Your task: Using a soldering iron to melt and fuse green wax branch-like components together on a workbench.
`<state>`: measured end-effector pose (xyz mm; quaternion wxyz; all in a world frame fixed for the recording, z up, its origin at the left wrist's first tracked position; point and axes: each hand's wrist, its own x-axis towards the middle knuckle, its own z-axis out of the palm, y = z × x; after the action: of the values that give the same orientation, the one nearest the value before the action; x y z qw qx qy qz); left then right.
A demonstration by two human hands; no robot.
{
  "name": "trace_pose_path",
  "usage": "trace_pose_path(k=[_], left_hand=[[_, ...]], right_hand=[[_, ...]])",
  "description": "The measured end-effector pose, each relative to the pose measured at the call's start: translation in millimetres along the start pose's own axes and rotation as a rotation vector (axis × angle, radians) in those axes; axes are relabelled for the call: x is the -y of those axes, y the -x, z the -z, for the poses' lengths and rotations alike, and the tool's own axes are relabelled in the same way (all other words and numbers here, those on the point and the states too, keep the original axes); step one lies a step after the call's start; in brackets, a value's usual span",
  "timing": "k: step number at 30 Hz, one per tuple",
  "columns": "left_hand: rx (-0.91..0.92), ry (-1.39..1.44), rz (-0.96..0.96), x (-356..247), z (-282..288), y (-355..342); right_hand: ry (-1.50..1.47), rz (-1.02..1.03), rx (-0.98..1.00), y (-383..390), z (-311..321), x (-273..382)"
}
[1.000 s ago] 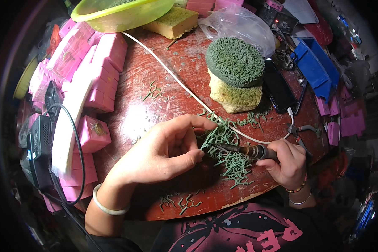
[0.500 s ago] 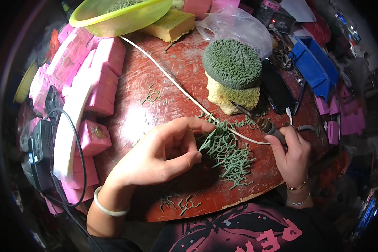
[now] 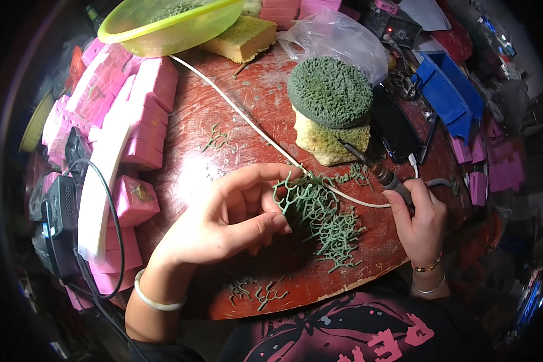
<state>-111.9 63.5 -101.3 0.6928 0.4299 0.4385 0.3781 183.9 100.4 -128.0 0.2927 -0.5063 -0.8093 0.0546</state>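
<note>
My left hand [image 3: 226,217] is curled with thumb and index finger apart. At its fingertips is a green branched piece [image 3: 282,196], apparently held, though the exact contact is partly hidden. Just beyond and below lies a tangled pile of similar green branched pieces [image 3: 338,235] on the table. My right hand [image 3: 421,220] grips the handle of a soldering iron [image 3: 390,181]. Its dark tip points up and left, at the ragged yellow sponge [image 3: 332,142]. Resting on that sponge is a round, rough-textured green block [image 3: 330,92].
A red table [image 3: 223,90] carries a white cord [image 3: 241,114] running diagonally across. Pink blocks [image 3: 148,130] and a long white strip [image 3: 99,199] line the left. Behind are a yellow-green basin [image 3: 169,39], a yellow sponge block [image 3: 241,39] and a plastic bag [image 3: 338,39]. A phone [image 3: 395,123] and blue tray [image 3: 446,90] stand right.
The green piece at my left fingertips has turned, showing its branches more broadly. My left fingers have shifted slightly. My right hand and the soldering iron stay nearly in place.
</note>
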Motion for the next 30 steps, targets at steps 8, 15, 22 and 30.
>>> trace_pose_path(k=[8,15,22,30], left_hand=[[-0.021,0.070,-0.035,1.2,0.8,-0.7],[0.011,0.059,-0.031,2.8,3.5,-2.3],[0.022,0.054,-0.013,3.3,2.4,-2.7],[0.042,0.071,0.055,4.8,0.0,-2.4]], right_hand=[[0.005,0.000,0.026,-1.3,0.1,2.1],[0.007,0.028,0.007,-0.5,-1.3,-0.7],[-0.035,0.256,0.029,1.7,7.2,1.1],[-0.071,0.348,0.131,1.0,5.2,1.5]])
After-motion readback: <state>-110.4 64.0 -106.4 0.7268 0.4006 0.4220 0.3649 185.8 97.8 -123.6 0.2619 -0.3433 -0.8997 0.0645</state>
